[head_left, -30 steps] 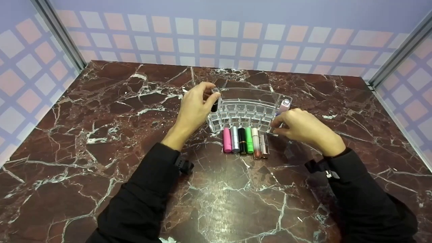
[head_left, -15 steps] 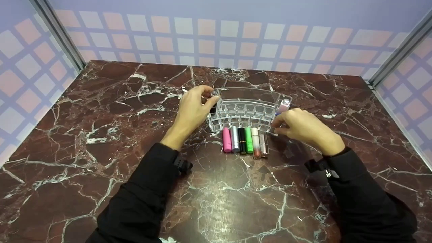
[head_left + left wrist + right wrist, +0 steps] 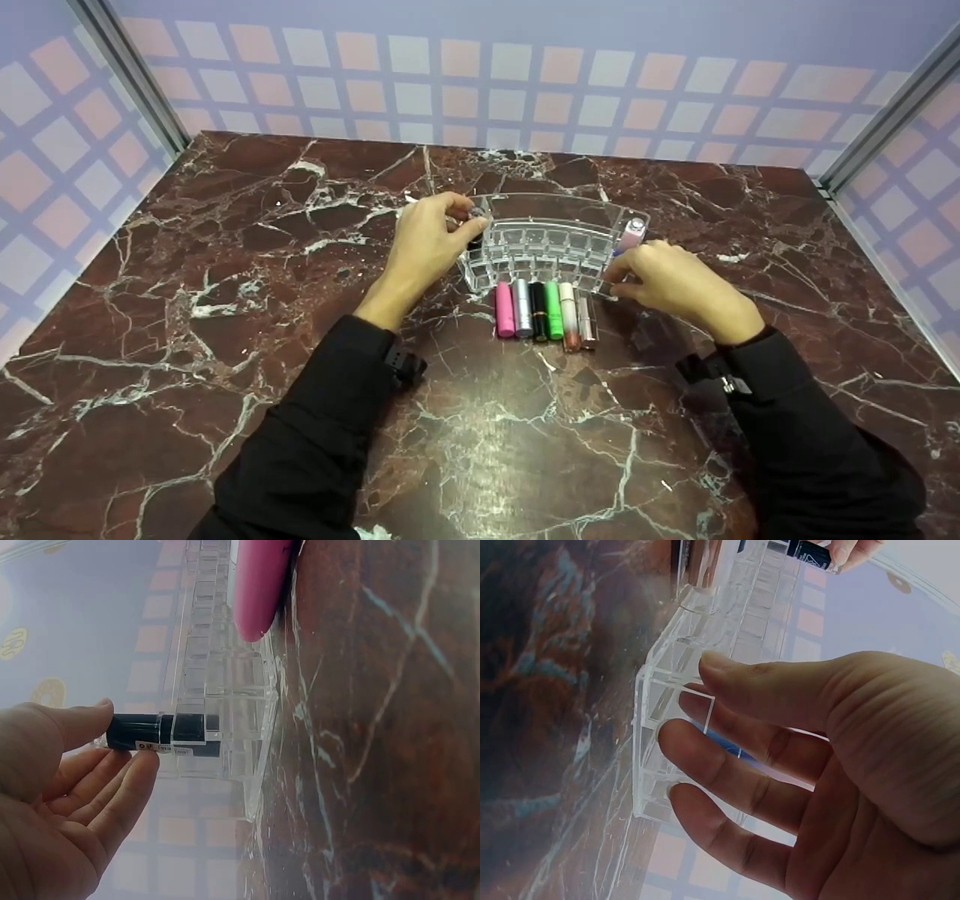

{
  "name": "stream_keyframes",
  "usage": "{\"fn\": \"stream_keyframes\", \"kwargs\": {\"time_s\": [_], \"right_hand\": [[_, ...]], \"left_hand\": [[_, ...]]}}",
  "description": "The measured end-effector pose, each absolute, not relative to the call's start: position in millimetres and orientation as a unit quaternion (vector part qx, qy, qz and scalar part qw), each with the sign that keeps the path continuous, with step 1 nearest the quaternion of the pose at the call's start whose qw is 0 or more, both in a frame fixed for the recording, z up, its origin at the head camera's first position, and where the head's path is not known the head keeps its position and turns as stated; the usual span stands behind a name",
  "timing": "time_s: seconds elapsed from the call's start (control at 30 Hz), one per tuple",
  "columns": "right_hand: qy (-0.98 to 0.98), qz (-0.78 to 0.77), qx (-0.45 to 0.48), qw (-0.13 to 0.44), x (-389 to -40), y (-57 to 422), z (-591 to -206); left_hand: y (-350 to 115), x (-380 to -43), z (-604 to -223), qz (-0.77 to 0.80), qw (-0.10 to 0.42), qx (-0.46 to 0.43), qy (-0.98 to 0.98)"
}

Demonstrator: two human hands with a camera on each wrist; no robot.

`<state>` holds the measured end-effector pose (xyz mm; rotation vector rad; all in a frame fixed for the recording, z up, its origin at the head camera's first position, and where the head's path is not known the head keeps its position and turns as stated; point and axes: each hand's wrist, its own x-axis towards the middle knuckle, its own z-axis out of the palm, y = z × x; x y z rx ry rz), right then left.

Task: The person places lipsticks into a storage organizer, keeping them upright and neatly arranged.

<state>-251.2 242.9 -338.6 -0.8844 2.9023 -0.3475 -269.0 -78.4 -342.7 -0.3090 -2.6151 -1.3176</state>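
Observation:
A clear fan-shaped lipstick organizer [image 3: 551, 223] stands on the table beyond a row of tubes. At its left end my left hand [image 3: 424, 236] pinches the top of a black lipstick [image 3: 139, 732] between thumb and fingers; the tube's other end is inside a clear compartment in the left wrist view. My right hand [image 3: 667, 283] is at the organizer's right end, thumb and curled fingers around its clear side wall in the right wrist view. Just behind that hand, a pinkish tube with a silvery end [image 3: 634, 232] stands in the organizer.
Lying side by side before the organizer are a pink tube [image 3: 505, 311], a silver tube [image 3: 523, 311], a black tube [image 3: 539, 315], a green tube [image 3: 553, 315], a white-and-orange tube [image 3: 570, 322] and a rose-gold tube [image 3: 587, 326]. Checkered panels [image 3: 517, 90] enclose the marble-patterned table [image 3: 300, 450].
My left hand has shifted slightly left and toward me at the organizer's left end, still pinching the black lipstick. The right hand and the row of tubes stay put.

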Motion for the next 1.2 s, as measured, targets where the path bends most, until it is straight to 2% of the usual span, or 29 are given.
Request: {"fn": "stream_keyframes", "kwargs": {"time_s": [0.6,1.2], "right_hand": [[0.949,-0.121,-0.288,0.048,-252.7,242.9,-339.9],[0.950,-0.119,-0.286,0.045,-252.6,242.7,-340.7]], "left_hand": [[-82.1,-268.9,-341.2,-0.419,0.101,-0.110,-0.895],[-83.1,-267.8,-339.1,-0.397,0.071,-0.083,-0.911]]}}
